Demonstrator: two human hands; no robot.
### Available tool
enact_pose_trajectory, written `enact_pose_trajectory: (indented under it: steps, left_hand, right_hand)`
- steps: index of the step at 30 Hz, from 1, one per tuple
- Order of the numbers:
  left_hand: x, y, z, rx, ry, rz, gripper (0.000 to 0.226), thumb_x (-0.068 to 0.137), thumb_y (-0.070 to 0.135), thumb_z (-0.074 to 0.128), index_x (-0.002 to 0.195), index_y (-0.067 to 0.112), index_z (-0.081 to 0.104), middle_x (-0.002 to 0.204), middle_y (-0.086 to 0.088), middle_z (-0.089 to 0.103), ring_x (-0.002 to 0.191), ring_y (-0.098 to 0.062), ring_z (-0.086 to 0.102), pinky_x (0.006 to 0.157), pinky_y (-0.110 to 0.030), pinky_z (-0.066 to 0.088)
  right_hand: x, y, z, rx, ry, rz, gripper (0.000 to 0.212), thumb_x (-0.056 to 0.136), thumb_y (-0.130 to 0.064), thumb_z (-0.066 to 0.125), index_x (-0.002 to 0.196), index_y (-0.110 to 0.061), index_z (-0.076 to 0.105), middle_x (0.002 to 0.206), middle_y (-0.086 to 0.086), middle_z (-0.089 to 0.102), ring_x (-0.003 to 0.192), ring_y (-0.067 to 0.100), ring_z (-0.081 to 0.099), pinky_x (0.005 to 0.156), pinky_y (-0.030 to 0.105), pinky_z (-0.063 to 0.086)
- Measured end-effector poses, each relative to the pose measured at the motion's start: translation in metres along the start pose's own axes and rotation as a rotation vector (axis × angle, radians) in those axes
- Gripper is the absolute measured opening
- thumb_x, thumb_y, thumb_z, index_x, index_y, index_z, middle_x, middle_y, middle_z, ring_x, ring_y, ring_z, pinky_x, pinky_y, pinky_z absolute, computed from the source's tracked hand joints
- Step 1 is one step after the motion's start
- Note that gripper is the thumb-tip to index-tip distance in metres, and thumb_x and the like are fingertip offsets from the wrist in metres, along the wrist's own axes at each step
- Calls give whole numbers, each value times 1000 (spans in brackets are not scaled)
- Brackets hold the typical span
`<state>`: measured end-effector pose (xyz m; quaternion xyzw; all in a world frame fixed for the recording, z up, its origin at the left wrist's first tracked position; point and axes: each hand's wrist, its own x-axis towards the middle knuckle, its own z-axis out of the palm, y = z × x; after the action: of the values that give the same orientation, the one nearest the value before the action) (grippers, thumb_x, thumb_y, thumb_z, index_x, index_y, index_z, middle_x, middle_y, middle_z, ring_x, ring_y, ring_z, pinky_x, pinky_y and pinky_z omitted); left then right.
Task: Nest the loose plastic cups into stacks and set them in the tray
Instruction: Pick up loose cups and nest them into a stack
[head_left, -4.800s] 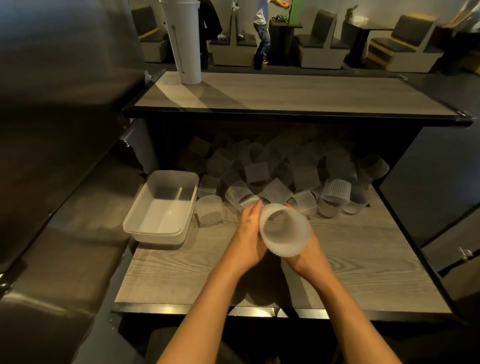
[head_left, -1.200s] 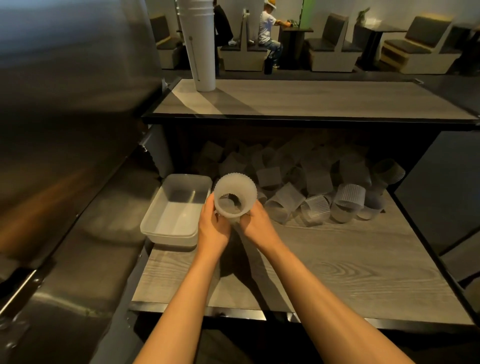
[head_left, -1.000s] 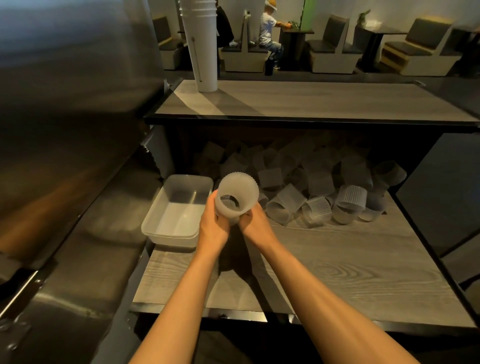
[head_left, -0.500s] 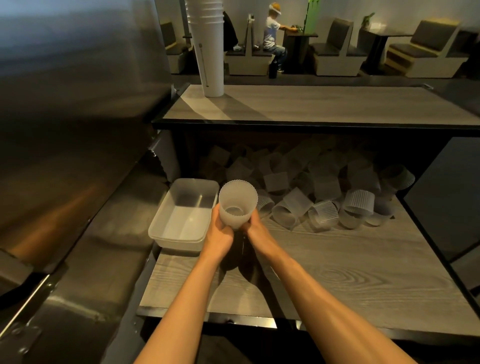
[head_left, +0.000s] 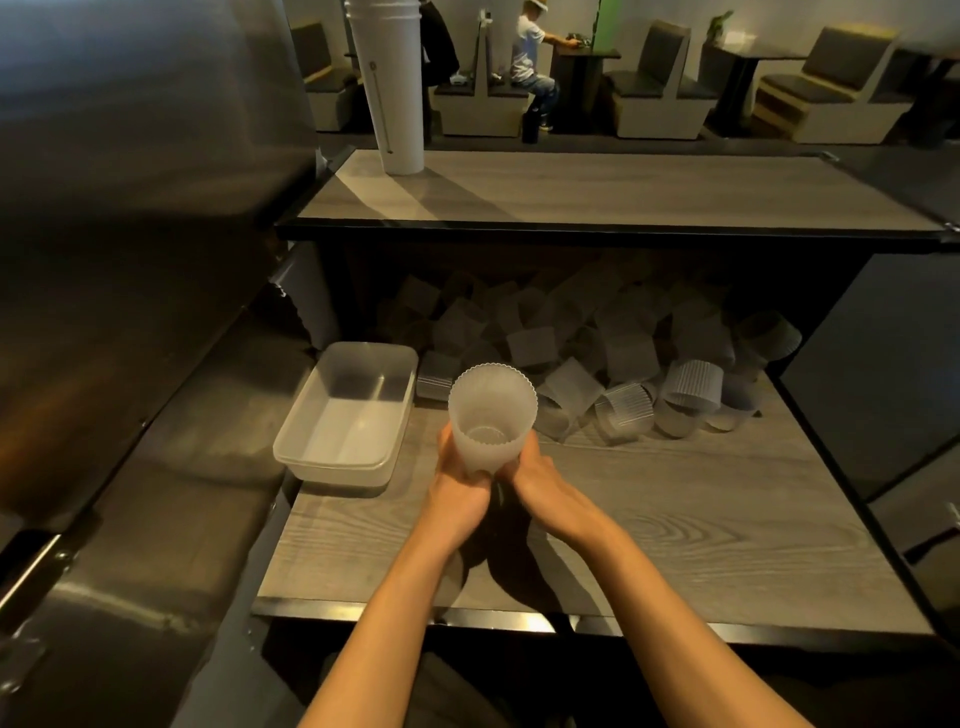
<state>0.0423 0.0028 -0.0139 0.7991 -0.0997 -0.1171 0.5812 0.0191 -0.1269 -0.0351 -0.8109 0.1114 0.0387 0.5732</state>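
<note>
The left hand (head_left: 457, 486) and right hand (head_left: 540, 480) are curled around the base of a cup stack (head_left: 491, 415), held upright. The tray (head_left: 345, 462) is seen just left; loose cups (head_left: 623, 374) are heaped behind.

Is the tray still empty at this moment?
Empty. The tray shows only its bare floor; the cup stack is outside it, held by the left hand and right hand.

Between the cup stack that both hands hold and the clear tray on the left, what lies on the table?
Nothing: in the head view only bare wood of the table separates the cup stack from the tray.
</note>
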Motion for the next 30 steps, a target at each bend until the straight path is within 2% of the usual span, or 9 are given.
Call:
enact_pose_trajectory:
  steps: [3,6,8,12,16,20,25,28,30]
  left_hand:
    - [3,8,0,36,-11,38,45,98,15,59,139,17,41,131,-5,52,119,-13,54,85,-10,41]
    - [10,12,-6,35,4,65,63,90,30,61,146,17,36,133,-3,52,123,-15,51,95,-21,43]
    - [15,11,-10,37,5,37,71,87,21,61,150,23,28,134,-2,51,123,-15,51,100,-32,47]
    - [19,-8,-12,-11,-19,-179,81,73,17,61,148,31,32,127,-11,60,110,-21,62,85,-35,57]
    - [28,-30,-12,-92,-58,-237,85,65,20,64,144,36,36,120,-11,65,105,-25,68,86,-43,61]
    - [20,-20,-11,-125,-60,-246,77,66,19,64,141,21,44,120,-14,66,105,-23,67,71,-22,56]
    - [-3,-4,-9,-135,-79,-81,67,89,4,64,141,35,35,123,11,54,114,-5,54,96,-24,49]
    - [-20,-10,-1,-124,-82,-51,80,81,18,67,147,34,26,135,3,50,124,-11,52,99,-28,49]
    - [-28,-15,5,-81,-68,-54,73,87,13,69,148,24,31,135,-5,53,124,-16,54,89,-14,49]
  right_hand:
    - [-6,-14,-8,4,21,-91,69,92,-62,55,150,-41,24,146,-8,42,139,17,40,115,46,39]
    - [-4,-32,-11,47,6,-169,71,91,-61,58,149,-39,24,145,-10,43,136,11,43,111,36,42]
    - [1,-37,-11,61,-30,-148,68,94,-51,59,148,-34,23,143,-9,42,132,8,44,106,29,41]
    - [9,-27,-4,-26,-67,2,46,100,-29,48,139,-39,24,140,-2,44,130,18,47,111,42,42]
    - [5,-27,-4,-87,-59,12,55,95,-27,45,145,-38,24,142,0,42,131,20,44,115,51,39]
    - [-3,-35,-8,-129,-35,-24,56,98,-20,44,150,-23,24,144,4,34,131,19,40,116,45,37]
    - [-18,-31,-18,-74,7,-73,41,104,-25,37,144,-25,31,141,2,39,124,12,45,109,39,43]
    - [-37,-21,-16,-68,-7,-65,44,103,-27,37,147,-27,31,145,-2,39,130,10,43,110,34,41]
    - [-47,-13,-14,-90,-7,-58,48,100,-29,34,148,-28,30,147,-3,39,134,9,41,115,37,38]
